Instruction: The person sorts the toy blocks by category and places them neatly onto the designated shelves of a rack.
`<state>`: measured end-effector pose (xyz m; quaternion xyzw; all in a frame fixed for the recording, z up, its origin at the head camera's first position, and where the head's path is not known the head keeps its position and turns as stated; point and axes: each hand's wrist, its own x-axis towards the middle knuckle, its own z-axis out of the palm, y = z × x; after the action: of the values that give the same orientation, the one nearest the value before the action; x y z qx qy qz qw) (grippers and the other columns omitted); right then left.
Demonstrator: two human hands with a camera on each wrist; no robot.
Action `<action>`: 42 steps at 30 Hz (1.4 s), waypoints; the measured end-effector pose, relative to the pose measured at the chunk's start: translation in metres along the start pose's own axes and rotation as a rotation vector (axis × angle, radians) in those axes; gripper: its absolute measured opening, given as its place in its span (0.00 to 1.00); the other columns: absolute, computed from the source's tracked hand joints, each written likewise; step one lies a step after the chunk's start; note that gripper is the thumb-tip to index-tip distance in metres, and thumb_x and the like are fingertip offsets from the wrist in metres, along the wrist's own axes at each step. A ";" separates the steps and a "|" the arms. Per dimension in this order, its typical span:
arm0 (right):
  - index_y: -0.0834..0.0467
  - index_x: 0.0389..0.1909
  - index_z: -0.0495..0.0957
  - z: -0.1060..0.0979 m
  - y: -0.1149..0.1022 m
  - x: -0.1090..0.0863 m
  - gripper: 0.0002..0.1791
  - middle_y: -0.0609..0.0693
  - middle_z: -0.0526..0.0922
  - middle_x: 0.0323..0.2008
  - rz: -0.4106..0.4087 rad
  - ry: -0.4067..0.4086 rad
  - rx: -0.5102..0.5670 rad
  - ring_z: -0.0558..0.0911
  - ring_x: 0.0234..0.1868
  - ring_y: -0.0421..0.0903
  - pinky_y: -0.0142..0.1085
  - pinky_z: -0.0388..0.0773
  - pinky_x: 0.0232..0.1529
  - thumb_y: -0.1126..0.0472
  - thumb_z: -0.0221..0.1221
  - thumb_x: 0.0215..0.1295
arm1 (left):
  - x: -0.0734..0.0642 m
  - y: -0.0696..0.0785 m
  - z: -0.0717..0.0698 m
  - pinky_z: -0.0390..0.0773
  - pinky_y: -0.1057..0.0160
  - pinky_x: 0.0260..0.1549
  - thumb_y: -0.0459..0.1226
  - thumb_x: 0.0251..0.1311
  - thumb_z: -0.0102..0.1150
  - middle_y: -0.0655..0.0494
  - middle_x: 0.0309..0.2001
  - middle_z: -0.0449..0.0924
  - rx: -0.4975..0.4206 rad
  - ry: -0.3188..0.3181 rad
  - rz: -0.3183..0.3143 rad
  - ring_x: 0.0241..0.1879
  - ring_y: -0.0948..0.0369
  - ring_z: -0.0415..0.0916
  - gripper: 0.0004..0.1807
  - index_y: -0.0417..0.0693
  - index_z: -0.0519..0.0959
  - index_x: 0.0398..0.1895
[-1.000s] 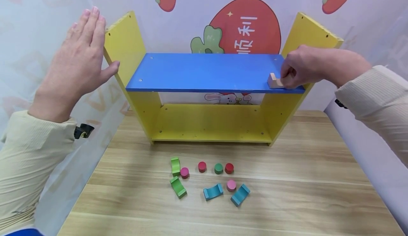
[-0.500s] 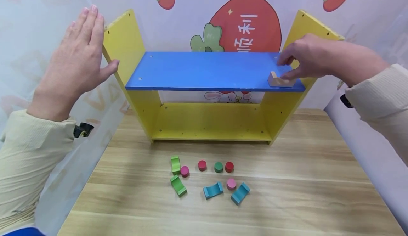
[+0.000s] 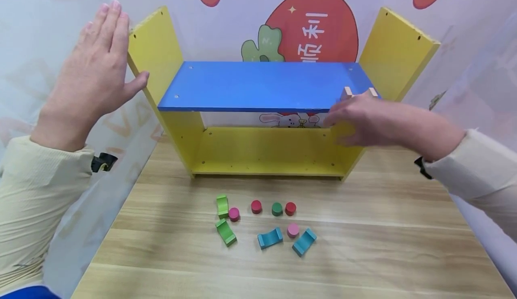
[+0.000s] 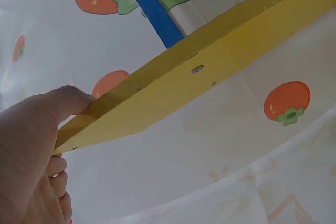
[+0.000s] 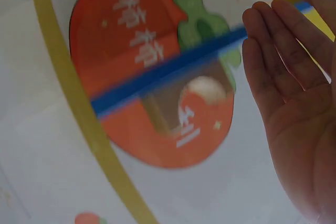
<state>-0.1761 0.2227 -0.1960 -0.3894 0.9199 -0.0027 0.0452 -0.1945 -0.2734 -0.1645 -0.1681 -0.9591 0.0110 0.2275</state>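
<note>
Resting straight-fingered against the front edge of the yellow side panel (image 3: 157, 47) at upper left, the left hand (image 3: 89, 68) spreads its thumb away from its fingers. At lower centre, two light-green curved blocks (image 3: 222, 207), five small round discs (image 3: 234, 214) in magenta, red, green and pink, and two teal curved blocks (image 3: 270, 238) lie on the wood-grain desk (image 3: 153, 236). Right of centre, the blurred right hand (image 3: 363, 117), empty with fingers extended, partly hides a pale wooden U-shaped block (image 3: 346, 93) on the right end of the glossy blue shelf board (image 3: 258, 85).
</note>
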 end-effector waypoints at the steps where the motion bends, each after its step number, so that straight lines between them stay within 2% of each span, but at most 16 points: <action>1: 0.54 0.57 0.87 0.009 -0.003 0.000 0.26 0.54 0.89 0.57 -0.022 -0.005 0.017 0.88 0.58 0.57 0.48 0.91 0.48 0.62 0.79 0.55 | 0.000 0.000 0.000 0.36 0.39 0.84 0.42 0.71 0.60 0.40 0.87 0.29 -0.001 0.001 -0.002 0.87 0.42 0.29 0.54 0.32 0.35 0.85; 6: 0.57 0.56 0.87 0.055 -0.015 0.001 0.22 0.54 0.89 0.55 -0.130 -0.069 0.103 0.89 0.56 0.54 0.43 0.90 0.50 0.61 0.77 0.60 | -0.001 0.000 0.000 0.37 0.40 0.85 0.42 0.71 0.60 0.41 0.87 0.30 -0.004 0.012 0.009 0.87 0.43 0.30 0.53 0.32 0.36 0.85; 13: 0.53 0.57 0.87 0.112 -0.027 0.001 0.22 0.49 0.90 0.54 -0.223 -0.170 0.146 0.89 0.55 0.48 0.39 0.90 0.52 0.58 0.76 0.61 | 0.000 0.000 0.000 0.36 0.40 0.85 0.42 0.72 0.59 0.41 0.87 0.28 0.006 0.000 -0.005 0.87 0.43 0.28 0.54 0.33 0.34 0.85; 18: 0.50 0.57 0.87 0.148 -0.037 0.000 0.22 0.44 0.90 0.53 -0.249 -0.264 0.183 0.88 0.55 0.42 0.36 0.88 0.56 0.54 0.77 0.61 | 0.000 0.000 0.000 0.37 0.38 0.84 0.42 0.72 0.59 0.40 0.87 0.30 -0.001 0.010 -0.004 0.87 0.42 0.29 0.53 0.32 0.35 0.85; 22: 0.51 0.55 0.88 0.179 -0.045 -0.003 0.21 0.42 0.89 0.52 -0.288 -0.305 0.190 0.87 0.54 0.38 0.34 0.86 0.57 0.56 0.77 0.61 | -0.001 0.001 0.001 0.37 0.38 0.84 0.42 0.71 0.59 0.41 0.87 0.30 -0.003 0.014 -0.007 0.87 0.43 0.29 0.53 0.33 0.35 0.85; 26: 0.52 0.52 0.88 0.207 -0.048 -0.007 0.20 0.41 0.89 0.47 -0.341 -0.267 0.177 0.84 0.48 0.34 0.30 0.85 0.54 0.59 0.78 0.57 | -0.001 0.001 0.002 0.38 0.38 0.84 0.42 0.71 0.59 0.40 0.87 0.31 -0.002 0.020 -0.004 0.87 0.43 0.30 0.53 0.33 0.36 0.85; 32: 0.53 0.49 0.87 0.234 -0.048 -0.011 0.20 0.41 0.88 0.40 -0.391 -0.186 0.188 0.79 0.40 0.30 0.25 0.83 0.47 0.60 0.79 0.55 | 0.001 0.002 0.003 0.38 0.38 0.84 0.42 0.71 0.59 0.41 0.87 0.31 -0.007 0.020 -0.008 0.87 0.43 0.30 0.53 0.32 0.36 0.85; 36: 0.54 0.48 0.86 0.246 -0.047 -0.013 0.19 0.41 0.88 0.41 -0.432 -0.130 0.176 0.80 0.41 0.31 0.24 0.82 0.46 0.62 0.78 0.54 | 0.001 0.002 0.003 0.36 0.39 0.84 0.42 0.72 0.58 0.41 0.87 0.29 -0.006 0.008 -0.017 0.87 0.43 0.29 0.53 0.33 0.35 0.85; 42: 0.53 0.47 0.87 0.262 -0.047 -0.012 0.17 0.42 0.87 0.44 -0.507 -0.026 0.050 0.81 0.44 0.35 0.25 0.83 0.49 0.59 0.77 0.56 | 0.002 0.002 0.003 0.37 0.39 0.84 0.41 0.71 0.59 0.41 0.87 0.30 -0.005 0.015 -0.014 0.87 0.44 0.29 0.53 0.33 0.36 0.85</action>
<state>-0.1115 0.2067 -0.4539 -0.6062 0.7920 -0.0319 0.0645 -0.1967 -0.2705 -0.1669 -0.1621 -0.9586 0.0058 0.2341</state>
